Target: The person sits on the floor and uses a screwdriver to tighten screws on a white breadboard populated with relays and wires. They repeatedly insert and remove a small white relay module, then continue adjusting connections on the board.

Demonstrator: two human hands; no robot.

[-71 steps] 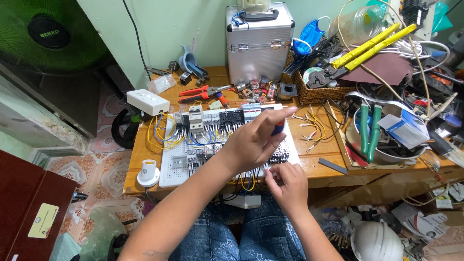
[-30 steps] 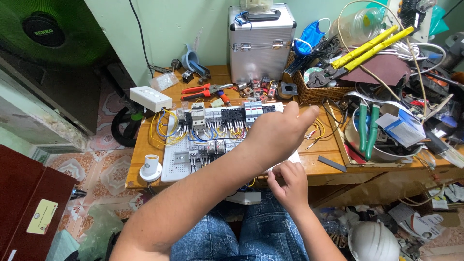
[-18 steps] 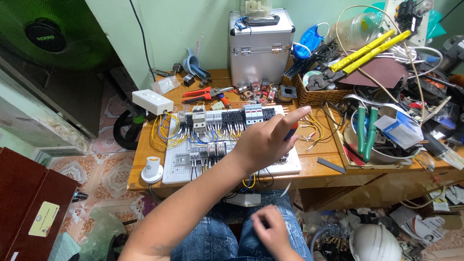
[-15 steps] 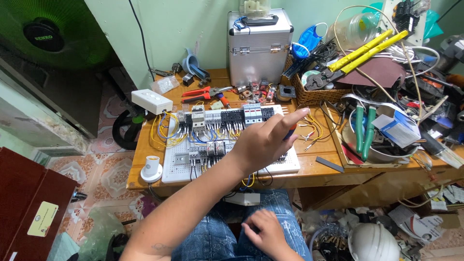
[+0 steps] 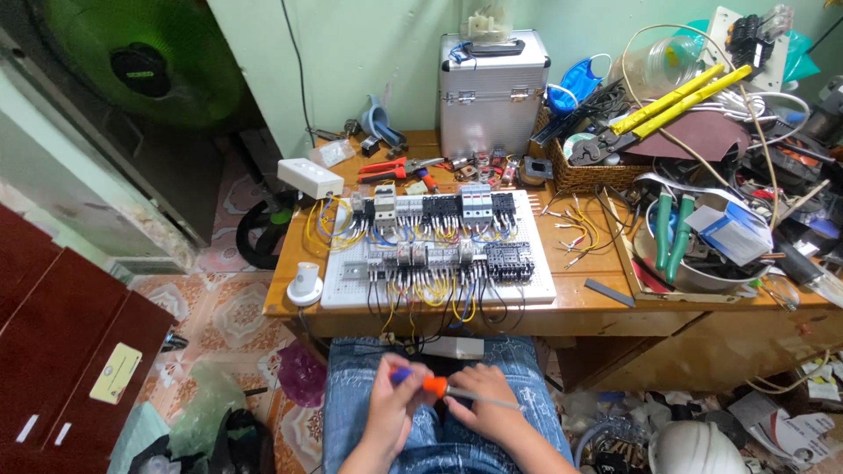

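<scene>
Head view: at ten o'clock a green fan (image 5: 145, 61) stands behind a dark grille, its edge cut off. On the wooden surface (image 5: 580, 303) a white round fitting (image 5: 306, 283) sits at the left corner, just beside a white perforated panel (image 5: 527, 281) crowded with grey and black breakers and looped yellow, black and blue wires. At its eleven o'clock lies a white plastic box (image 5: 309, 177); red-handled pliers (image 5: 386, 167) lie near it. At twelve o'clock a ribbed aluminium case (image 5: 493, 92) stands upright against the wall. At two o'clock a wicker basket (image 5: 597, 177) carries long yellow-handled cutters (image 5: 676, 101) among tangled cable; what lies beneath is hard to make out. At three o'clock a metal bowl (image 5: 702, 279) holds green-handled pliers (image 5: 672, 233) and a blue-and-white carton (image 5: 731, 230).

At six o'clock, over denim-clad knees, the left hand (image 5: 386, 412) and right hand (image 5: 479, 408) close together on a screwdriver (image 5: 443, 388) with a blue-and-orange handle, lying level, with its steel shaft pointing to three o'clock. A white helmet (image 5: 698, 448) is cut off at five o'clock.
</scene>
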